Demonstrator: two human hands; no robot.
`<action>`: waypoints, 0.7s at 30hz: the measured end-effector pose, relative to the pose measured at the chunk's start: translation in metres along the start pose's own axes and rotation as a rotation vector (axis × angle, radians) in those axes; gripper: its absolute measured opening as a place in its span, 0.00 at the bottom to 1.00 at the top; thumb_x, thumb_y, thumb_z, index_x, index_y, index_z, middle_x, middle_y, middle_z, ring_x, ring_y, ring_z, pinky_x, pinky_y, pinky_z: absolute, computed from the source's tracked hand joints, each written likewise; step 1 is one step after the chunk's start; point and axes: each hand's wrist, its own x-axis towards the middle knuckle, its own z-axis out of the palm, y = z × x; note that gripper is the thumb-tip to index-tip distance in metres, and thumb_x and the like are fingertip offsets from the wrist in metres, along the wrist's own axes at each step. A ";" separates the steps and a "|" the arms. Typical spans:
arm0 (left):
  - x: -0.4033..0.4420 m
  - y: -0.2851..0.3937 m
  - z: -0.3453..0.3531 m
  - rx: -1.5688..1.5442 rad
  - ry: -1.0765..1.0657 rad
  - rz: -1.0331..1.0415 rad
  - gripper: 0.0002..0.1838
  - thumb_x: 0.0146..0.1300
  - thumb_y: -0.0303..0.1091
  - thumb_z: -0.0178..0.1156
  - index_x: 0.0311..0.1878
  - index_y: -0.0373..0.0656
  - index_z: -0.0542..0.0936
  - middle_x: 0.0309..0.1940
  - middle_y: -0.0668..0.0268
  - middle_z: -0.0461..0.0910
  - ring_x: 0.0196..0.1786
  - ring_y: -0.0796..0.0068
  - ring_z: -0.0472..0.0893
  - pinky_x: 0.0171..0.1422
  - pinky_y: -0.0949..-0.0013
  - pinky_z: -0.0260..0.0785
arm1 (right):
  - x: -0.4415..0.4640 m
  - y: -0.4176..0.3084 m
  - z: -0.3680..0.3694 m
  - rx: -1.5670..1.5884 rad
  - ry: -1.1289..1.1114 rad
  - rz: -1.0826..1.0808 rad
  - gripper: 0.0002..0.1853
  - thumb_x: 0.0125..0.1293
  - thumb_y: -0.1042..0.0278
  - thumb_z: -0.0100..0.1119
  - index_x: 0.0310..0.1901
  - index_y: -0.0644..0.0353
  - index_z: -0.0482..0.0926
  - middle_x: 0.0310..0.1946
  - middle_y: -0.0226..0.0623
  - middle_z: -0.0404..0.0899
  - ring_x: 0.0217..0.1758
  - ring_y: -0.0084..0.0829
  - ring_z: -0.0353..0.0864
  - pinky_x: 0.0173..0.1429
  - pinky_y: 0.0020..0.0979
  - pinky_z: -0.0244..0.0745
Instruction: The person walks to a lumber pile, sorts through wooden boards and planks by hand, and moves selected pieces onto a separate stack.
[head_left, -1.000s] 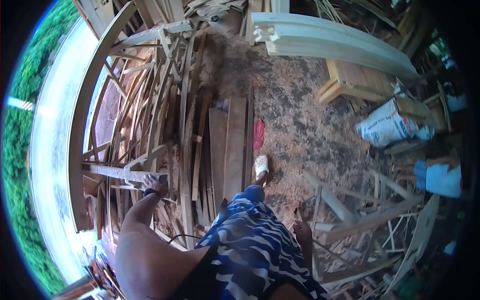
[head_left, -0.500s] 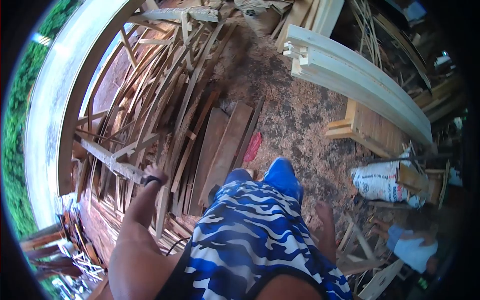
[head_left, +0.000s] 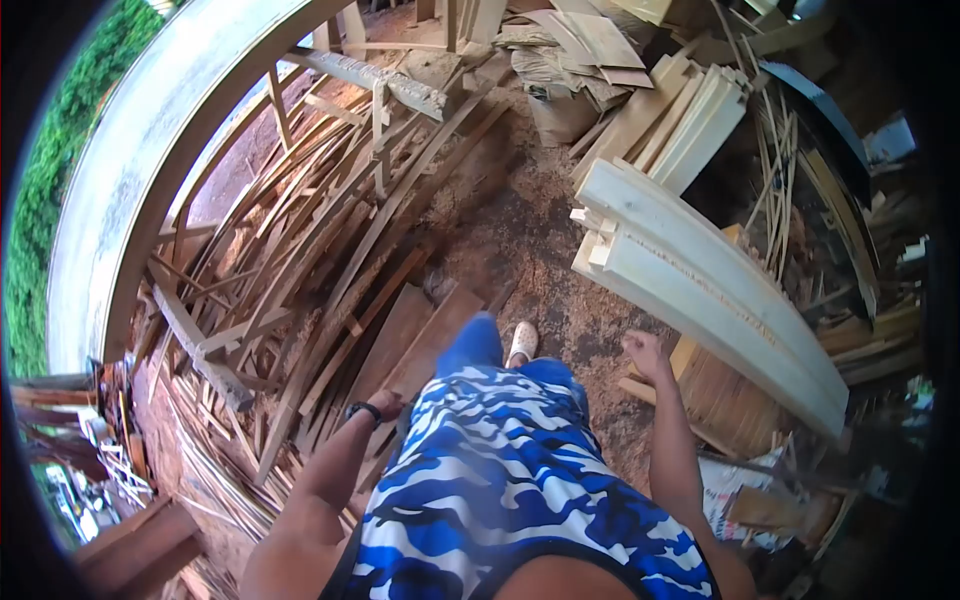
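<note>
My left hand (head_left: 385,405), with a dark band at the wrist, hangs beside my left hip, over brown boards (head_left: 400,340) on the ground. Its fingers are too small and blurred to read. On the other side, my right hand (head_left: 645,352) is raised in front of me with its fingers curled in and nothing visible in them. It is near the pale, stacked planks (head_left: 700,280) and the wooden piece (head_left: 725,400) below them. The weathered support beam (head_left: 190,335) lies away from my left hand.
Long thin wood strips (head_left: 300,200) are heaped at the left. Flat sheets (head_left: 585,45) lie on a sack (head_left: 560,115) at the top. A printed white bag (head_left: 720,485) is at the lower right. Sawdust covers the floor (head_left: 540,240) ahead of my light shoe (head_left: 523,340).
My left hand has come off the weathered beam and dropped to my side. My right hand has risen forward. The view has moved ahead and turned, bringing the pale planks closer.
</note>
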 end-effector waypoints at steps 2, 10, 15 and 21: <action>-0.002 0.021 -0.023 0.039 0.041 0.118 0.19 0.69 0.45 0.47 0.58 0.58 0.81 0.61 0.53 0.77 0.61 0.52 0.77 0.67 0.59 0.69 | 0.049 -0.031 -0.028 -0.095 -0.036 -0.037 0.21 0.61 0.59 0.63 0.54 0.61 0.81 0.41 0.45 0.84 0.46 0.38 0.84 0.54 0.35 0.76; 0.016 0.082 -0.094 -0.466 0.246 -0.313 0.29 0.64 0.58 0.57 0.56 0.42 0.81 0.51 0.49 0.82 0.56 0.51 0.80 0.64 0.60 0.71 | 0.217 -0.206 -0.062 -0.234 -0.157 -0.396 0.21 0.62 0.60 0.63 0.55 0.61 0.80 0.41 0.46 0.84 0.45 0.40 0.85 0.54 0.36 0.76; 0.099 0.072 -0.116 -0.409 0.197 -0.242 0.24 0.66 0.53 0.55 0.49 0.41 0.83 0.47 0.47 0.83 0.51 0.47 0.81 0.59 0.55 0.73 | 0.323 -0.336 -0.045 -0.273 -0.193 -0.719 0.21 0.62 0.62 0.65 0.55 0.62 0.80 0.36 0.44 0.82 0.36 0.33 0.81 0.49 0.33 0.76; 0.173 0.032 -0.177 -0.565 0.245 -0.314 0.23 0.61 0.54 0.59 0.46 0.44 0.85 0.46 0.49 0.83 0.51 0.47 0.81 0.58 0.54 0.73 | 0.447 -0.492 0.011 -0.471 -0.363 -0.950 0.20 0.61 0.63 0.64 0.53 0.62 0.80 0.43 0.50 0.83 0.46 0.47 0.83 0.53 0.39 0.77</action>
